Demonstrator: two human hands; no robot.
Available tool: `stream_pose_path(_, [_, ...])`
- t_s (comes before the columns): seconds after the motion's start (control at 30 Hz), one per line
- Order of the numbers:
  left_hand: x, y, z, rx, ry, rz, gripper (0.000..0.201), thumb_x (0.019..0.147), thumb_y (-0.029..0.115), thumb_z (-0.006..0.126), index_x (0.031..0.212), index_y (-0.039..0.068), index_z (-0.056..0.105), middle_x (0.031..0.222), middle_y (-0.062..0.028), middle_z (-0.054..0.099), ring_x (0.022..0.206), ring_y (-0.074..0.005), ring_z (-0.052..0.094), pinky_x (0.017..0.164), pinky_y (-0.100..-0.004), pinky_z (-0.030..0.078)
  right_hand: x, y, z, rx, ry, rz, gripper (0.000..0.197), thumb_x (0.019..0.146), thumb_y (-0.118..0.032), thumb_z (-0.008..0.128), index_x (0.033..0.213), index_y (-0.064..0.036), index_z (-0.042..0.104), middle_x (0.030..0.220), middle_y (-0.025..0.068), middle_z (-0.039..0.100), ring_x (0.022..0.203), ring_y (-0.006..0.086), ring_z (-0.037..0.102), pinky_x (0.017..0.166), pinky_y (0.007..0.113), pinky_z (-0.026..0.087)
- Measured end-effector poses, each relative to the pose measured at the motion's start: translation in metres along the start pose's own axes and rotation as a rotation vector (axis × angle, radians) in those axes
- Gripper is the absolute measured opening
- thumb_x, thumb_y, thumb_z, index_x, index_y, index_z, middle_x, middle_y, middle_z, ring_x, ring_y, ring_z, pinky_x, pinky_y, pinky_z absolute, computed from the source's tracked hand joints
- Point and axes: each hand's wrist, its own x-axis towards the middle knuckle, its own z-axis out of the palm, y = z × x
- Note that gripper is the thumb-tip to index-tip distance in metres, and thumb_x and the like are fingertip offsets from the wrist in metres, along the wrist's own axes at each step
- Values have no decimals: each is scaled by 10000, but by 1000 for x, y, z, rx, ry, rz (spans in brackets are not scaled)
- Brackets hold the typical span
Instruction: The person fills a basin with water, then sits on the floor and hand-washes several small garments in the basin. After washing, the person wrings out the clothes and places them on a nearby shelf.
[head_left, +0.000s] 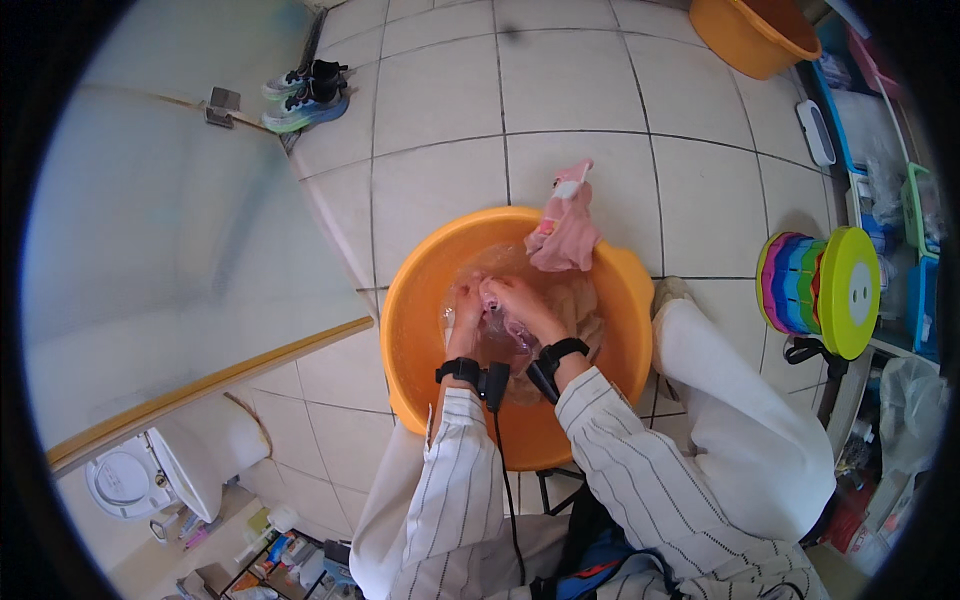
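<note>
Between my knees, an orange basin (401, 330) holds water and wet laundry. My left hand (467, 301) and my right hand (519, 304) are close together just over the water. Both are closed on a wet pink cloth (517, 334), bunched between them; its shape is partly hidden by my fingers. Pale beige fabric (582, 308) lies in the water to the right of my right hand. Over the far right rim hangs a small pink garment (566, 236) with a white patch. Black devices are strapped to both my wrists, and a cable runs from the left one.
A colourful round folding stool (846, 293) lies on its side at the right. Another orange tub (756, 38) is at the far right, near a shelf with bins. Sneakers (307, 97) sit by a frosted glass panel (200, 260) on the left. A toilet (190, 470) is lower left.
</note>
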Motion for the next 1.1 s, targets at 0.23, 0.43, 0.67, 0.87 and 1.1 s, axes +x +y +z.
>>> stream_pose_path(0.23, [-36,33,35,111,-48,25,264,970,293,446,972,70,588,710,-15,570,527,-80,488,401,-234,335,-7,-30,10,-315,315,-111,334,861,-314,491,898,-16,637,892,235,631,821,359,606,720,437,465])
stream_pose_path(0.43, [-25,37,17,-60,-164,-42,225,969,225,397,998,63,551,794,-61,597,596,-99,561,457,-236,457,0,-13,-18,-632,351,-283,288,879,-208,457,942,21,619,990,246,611,925,377,579,802,461,446])
stream_pose_path(0.67, [8,-26,-17,750,53,480,172,937,152,473,1039,24,523,829,-90,598,666,-151,607,513,-279,496,-3,12,-12,-830,638,-187,356,900,-276,499,1088,20,554,1198,221,554,1119,363,510,896,446,418])
stream_pose_path(0.87, [-14,1,8,-101,-41,-86,291,970,307,406,1025,74,569,763,-49,604,583,-125,567,425,-264,434,-8,-18,15,-55,215,29,314,911,-252,455,939,18,615,973,208,641,896,344,595,781,409,464])
stream_pose_path(1.1, [-38,36,33,43,-89,-39,281,981,265,367,1028,68,562,618,-22,546,425,-130,472,364,-224,377,3,-19,4,-542,310,-176,337,895,-269,453,1013,6,609,1029,236,620,955,354,597,825,410,458])
